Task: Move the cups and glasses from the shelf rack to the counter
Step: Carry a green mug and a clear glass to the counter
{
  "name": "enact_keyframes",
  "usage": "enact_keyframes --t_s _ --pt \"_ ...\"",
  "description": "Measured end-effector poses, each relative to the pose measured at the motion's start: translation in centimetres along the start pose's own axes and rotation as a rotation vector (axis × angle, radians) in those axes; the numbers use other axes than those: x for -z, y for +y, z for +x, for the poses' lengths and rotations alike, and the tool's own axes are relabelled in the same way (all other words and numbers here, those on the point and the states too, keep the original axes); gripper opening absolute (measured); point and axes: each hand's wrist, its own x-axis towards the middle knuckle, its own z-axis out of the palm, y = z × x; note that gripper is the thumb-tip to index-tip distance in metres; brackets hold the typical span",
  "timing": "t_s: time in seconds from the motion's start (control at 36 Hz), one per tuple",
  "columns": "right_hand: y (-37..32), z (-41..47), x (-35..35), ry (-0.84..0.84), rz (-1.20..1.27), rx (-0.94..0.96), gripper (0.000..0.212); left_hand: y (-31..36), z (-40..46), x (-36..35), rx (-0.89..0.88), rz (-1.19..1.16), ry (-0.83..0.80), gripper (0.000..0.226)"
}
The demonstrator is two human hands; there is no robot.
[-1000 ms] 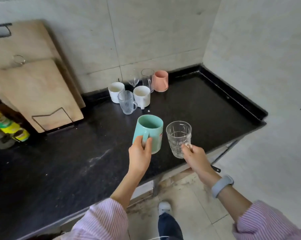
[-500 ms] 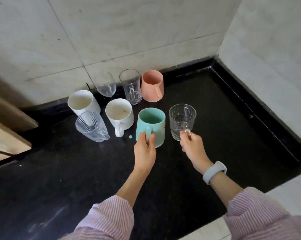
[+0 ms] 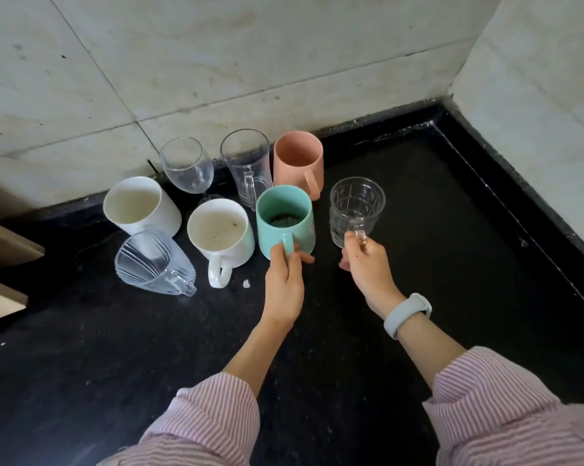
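Note:
My left hand grips the handle of a teal mug, which is down among the cups on the black counter. My right hand pinches the handle of a clear patterned glass, held just right of the teal mug. Behind them stand a pink mug, a clear glass mug and a wine glass. To the left are two white mugs and a ribbed glass mug. No shelf rack is in view.
Tiled walls close the corner behind and to the right. A raised black lip runs along the counter's right side. Wooden boards show at the left edge. A small white crumb lies near the white mug's handle.
Both hands have carried the teal mug and the patterned glass from the counter's front edge to the group of cups at the back corner, and lowered them.

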Motion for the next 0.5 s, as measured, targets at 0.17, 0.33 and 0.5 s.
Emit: enact_keyframes --t_s 0.17,0.33,0.5 --pt "-0.3 1.5 -0.3 0.006 -0.116 0.049 0.043 -0.4 0.8 0.3 -0.012 0.055 0.018 0.016" --pt "-0.7 1.1 -0.8 -0.026 -0.247 0.118 0.042 0.2 0.5 0.1 0.0 0.152 0.094 0.011" --pt "-0.5 0.2 -0.7 -0.049 -0.43 0.137 0.028 0.8 0.0 -0.1 0.018 0.297 0.201 0.02"
